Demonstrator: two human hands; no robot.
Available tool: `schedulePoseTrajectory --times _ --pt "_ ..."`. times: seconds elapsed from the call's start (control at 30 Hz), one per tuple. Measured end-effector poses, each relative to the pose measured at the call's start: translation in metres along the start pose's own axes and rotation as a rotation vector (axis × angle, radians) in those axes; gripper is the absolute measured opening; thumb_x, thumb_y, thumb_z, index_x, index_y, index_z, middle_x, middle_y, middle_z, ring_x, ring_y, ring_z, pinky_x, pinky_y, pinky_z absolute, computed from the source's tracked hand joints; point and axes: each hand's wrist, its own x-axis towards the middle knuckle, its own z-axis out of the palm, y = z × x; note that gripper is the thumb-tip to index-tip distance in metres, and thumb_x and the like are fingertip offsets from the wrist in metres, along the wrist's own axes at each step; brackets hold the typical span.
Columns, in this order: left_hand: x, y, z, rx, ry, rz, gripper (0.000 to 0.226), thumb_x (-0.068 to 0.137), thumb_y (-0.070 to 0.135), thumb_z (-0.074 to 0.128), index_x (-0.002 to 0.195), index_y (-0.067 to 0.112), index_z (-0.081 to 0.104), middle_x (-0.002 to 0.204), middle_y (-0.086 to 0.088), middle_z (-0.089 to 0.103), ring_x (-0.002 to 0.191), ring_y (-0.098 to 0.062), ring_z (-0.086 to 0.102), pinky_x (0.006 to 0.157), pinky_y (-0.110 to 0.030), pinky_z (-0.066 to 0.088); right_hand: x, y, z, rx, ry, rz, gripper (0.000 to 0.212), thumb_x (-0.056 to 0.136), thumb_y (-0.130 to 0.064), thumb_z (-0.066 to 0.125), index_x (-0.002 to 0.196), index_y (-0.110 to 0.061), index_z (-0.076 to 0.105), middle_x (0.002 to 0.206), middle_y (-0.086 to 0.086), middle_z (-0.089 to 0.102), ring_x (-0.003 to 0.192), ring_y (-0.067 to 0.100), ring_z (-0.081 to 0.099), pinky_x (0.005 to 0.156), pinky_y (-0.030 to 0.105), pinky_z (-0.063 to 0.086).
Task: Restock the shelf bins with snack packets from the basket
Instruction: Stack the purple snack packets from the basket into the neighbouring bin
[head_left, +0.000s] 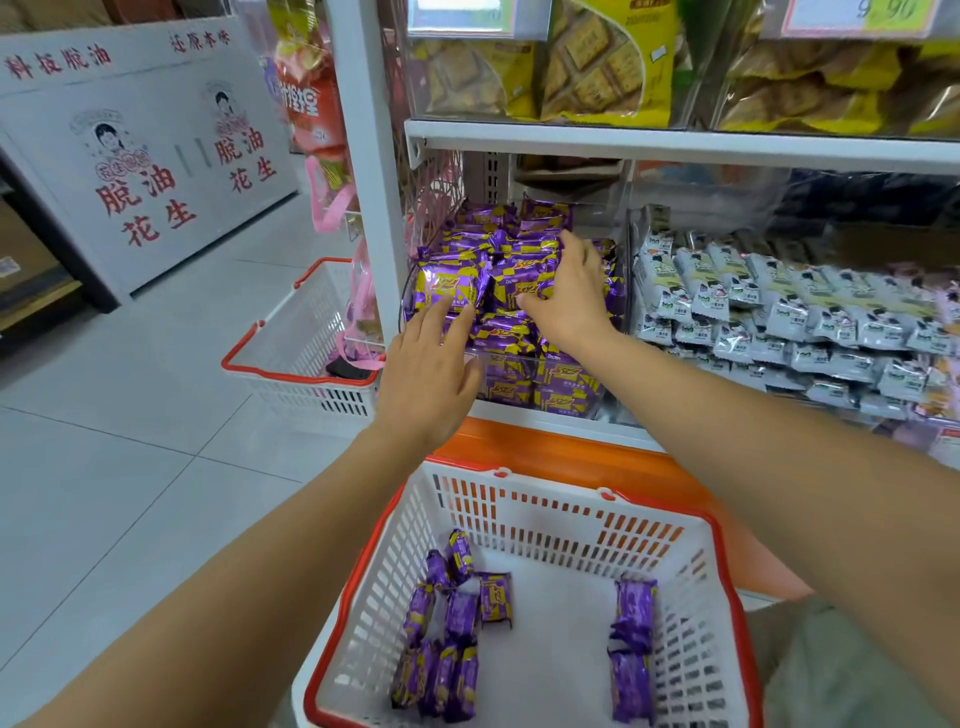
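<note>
**Step in hand.** You are settling purple packets (452, 291) into the clear bin (483, 354) on the lower shelf, at 12 o'clock from the basket (571, 519). Both hands are inside the bin and neither carries a packet.
- Your left hand (428, 374) is palm down, fingers straight and slightly spread. The fingertips touch a packet at the bin's front left corner.
- Your right hand (569, 296) lies flat on the pile, at 1 o'clock from the left hand, with fingers spread and pressing the top layer.

**Judgement.** The bin looks heaped to its front wall, so this appears to be levelling, not loading. The task is not finished, because stock remains in the basket.

**Next move.** It calls for bringing one hand down to 6 o'clock and gathering the loose packets (457, 623). Lay them flat on the pile, since a packet set on edge could slide over the front wall.

**Count.**
- Hands: two.
- Baskets: two. One is directly below you. The second basket (244, 358) stands on the floor at 9 o'clock from the bin.
- Loose packets in the near basket: about nine bunched at its 8 o'clock side and two or three at its 4 o'clock side. Overlap prevents a firm figure.
- Purple packets in the bin: too many and too overlapped to count.
- Grey packets (779, 306): one neighbouring bin, at 3 o'clock from yours, likewise uncountable.
</note>
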Motion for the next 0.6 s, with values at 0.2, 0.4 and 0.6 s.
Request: schedulePoseTrajectory --times 0.2,0.4,0.6 --pt "-0.020 -0.006 0.007 -0.025 0.101 0.030 0.046 0.084 0.031 0.033 0.114 0.009 0.060 0.105 -0.011 0.058 0.093 -0.031 0.053 0.077 -0.043 0.046 -0.036 0.001 -0.001 0.078 0.213 -0.201 0.047 0.087 -0.013 0.062 0.130 -0.004 0.046 0.127 0.011 0.045 0.122 0.027 0.040 0.105 0.034 0.031" --pt "-0.096 -0.014 0.069 -0.059 -0.163 0.020 0.029 0.080 0.024 0.045 0.096 0.012 0.067 0.089 -0.009 0.061 0.083 -0.034 0.059 0.066 -0.039 0.046 -0.119 0.042 0.049 0.263 -0.143 -0.337 0.020 0.085 -0.001 0.055 0.103 -0.011 0.060 0.095 -0.003 0.054 0.082 0.008 0.052 0.073 0.014 0.039" --pt "-0.155 -0.011 0.123 -0.007 -0.820 -0.234 0.038 0.095 0.027 0.047 0.132 0.017 0.051 0.128 -0.011 0.056 0.118 -0.030 0.052 0.095 -0.037 0.043 -0.155 0.142 0.098 -0.122 -0.621 0.075 0.032 0.090 -0.013 0.061 0.122 -0.014 0.056 0.122 0.005 0.055 0.107 0.021 0.056 0.092 0.035 0.048"
